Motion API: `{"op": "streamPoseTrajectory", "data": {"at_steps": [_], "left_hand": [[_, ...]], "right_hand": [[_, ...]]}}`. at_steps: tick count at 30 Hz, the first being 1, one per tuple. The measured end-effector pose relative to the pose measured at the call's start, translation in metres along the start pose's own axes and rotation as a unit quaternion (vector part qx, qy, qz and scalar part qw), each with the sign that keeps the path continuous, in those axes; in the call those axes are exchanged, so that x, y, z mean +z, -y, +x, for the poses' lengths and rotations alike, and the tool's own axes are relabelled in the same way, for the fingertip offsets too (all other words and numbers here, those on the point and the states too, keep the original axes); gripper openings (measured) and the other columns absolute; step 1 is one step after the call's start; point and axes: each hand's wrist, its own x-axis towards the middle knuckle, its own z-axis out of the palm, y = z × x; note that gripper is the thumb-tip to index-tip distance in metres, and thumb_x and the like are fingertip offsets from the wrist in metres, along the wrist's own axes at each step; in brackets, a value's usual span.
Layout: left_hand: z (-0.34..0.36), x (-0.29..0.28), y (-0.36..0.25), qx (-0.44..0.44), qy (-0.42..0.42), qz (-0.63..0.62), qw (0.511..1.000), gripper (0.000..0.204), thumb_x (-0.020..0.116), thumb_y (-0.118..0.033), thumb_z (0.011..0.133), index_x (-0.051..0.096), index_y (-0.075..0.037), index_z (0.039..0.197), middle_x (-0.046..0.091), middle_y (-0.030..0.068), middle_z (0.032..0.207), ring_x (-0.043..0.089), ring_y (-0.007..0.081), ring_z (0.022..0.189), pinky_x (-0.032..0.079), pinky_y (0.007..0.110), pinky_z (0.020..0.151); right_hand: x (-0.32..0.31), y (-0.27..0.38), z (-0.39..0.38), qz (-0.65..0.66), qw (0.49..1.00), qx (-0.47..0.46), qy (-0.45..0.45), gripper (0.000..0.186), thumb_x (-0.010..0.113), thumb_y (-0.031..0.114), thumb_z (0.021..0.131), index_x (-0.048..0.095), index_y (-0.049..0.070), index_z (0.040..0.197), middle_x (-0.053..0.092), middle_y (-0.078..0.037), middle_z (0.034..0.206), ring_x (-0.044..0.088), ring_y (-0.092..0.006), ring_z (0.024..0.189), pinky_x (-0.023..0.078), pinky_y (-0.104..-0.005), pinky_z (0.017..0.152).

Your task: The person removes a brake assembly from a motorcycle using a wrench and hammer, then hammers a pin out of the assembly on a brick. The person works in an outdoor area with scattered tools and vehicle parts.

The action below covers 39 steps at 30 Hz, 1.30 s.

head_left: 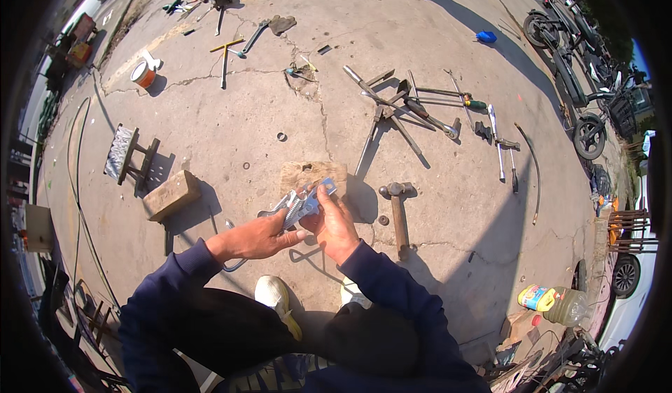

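Over a wooden block (294,172) on the concrete, I hold a silvery metal bracket with a coil spring (301,206). My right hand (334,228) grips its right side, thumb on top. From the left, my left hand (255,240) reaches the spring end, its fingertips against the metal and partly hidden, its thumb pointing toward my right palm. A thin bent metal rod (304,255) shows below my hands. To the right lies a hammer (399,218) with a wooden handle, beside a small ring-shaped part (383,220).
A metal stand (388,109) with long tools lies ahead. A wooden block (171,195) and a small stool (133,156) are at left. Farther off are an orange tub (143,75) and a T-handle wrench (225,60). Plastic bottles (565,306) lie at right; motorcycles (588,134) stand beyond.
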Motion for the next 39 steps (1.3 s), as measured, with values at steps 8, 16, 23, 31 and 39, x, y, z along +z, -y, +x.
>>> {"op": "streamPoseTrajectory", "data": {"at_steps": [8,16,23,31,39], "left_hand": [[-0.037,-0.06,0.06,-0.124,-0.143,-0.041,0.981,0.059,0.051,-0.06,0.102,0.066,-0.003,0.103,0.048,0.0004,0.069,0.045,0.0101,0.063,0.038,0.03,0.055],[-0.047,-0.069,0.09,-0.139,-0.156,-0.019,0.978,0.06,0.05,-0.058,0.102,0.068,-0.003,0.117,0.044,-0.0014,0.064,0.044,0.0106,0.059,0.038,0.033,0.054],[-0.046,-0.068,0.064,-0.14,-0.162,-0.015,0.977,0.067,0.05,-0.066,0.099,0.076,-0.004,0.104,0.049,-0.0002,0.062,0.046,0.0101,0.055,0.037,0.03,0.05],[-0.018,-0.041,0.034,-0.095,-0.189,0.035,0.977,0.062,0.054,-0.062,0.1,0.07,-0.004,0.084,0.049,-0.0001,0.058,0.045,0.0101,0.052,0.036,0.029,0.049],[0.019,0.015,0.021,0.099,-0.216,0.237,0.942,0.025,0.066,-0.026,0.099,0.063,-0.001,0.094,0.057,0.0171,0.058,0.06,0.0352,0.051,0.045,0.042,0.048]], "right_hand": [[-0.005,0.011,0.052,-0.668,0.667,-0.295,0.145,0.073,0.074,0.048,0.091,0.049,0.0,0.14,0.055,-0.021,0.142,0.055,-0.0321,0.132,0.048,-0.0475,0.103],[-0.061,0.028,0.125,-0.953,0.207,-0.216,0.056,0.12,0.092,0.046,0.062,0.031,-0.001,0.155,0.039,-0.025,0.152,0.033,-0.0391,0.146,0.029,-0.0514,0.117],[-0.071,0.084,0.151,-0.896,0.051,-0.275,0.344,0.064,0.051,0.011,0.099,0.03,0.022,0.159,0.03,-0.011,0.165,0.027,-0.0329,0.152,0.028,-0.042,0.122],[-0.073,0.008,0.051,-0.839,0.513,-0.12,-0.132,0.122,0.082,0.053,0.077,0.012,-0.008,0.157,0.015,-0.039,0.16,0.027,-0.0483,0.148,0.029,-0.0498,0.12],[-0.122,0.008,0.04,-0.775,0.607,-0.174,-0.024,0.116,0.082,0.045,0.081,0.011,-0.005,0.158,0.024,-0.034,0.158,0.033,-0.0453,0.146,0.029,-0.0488,0.12]]}}
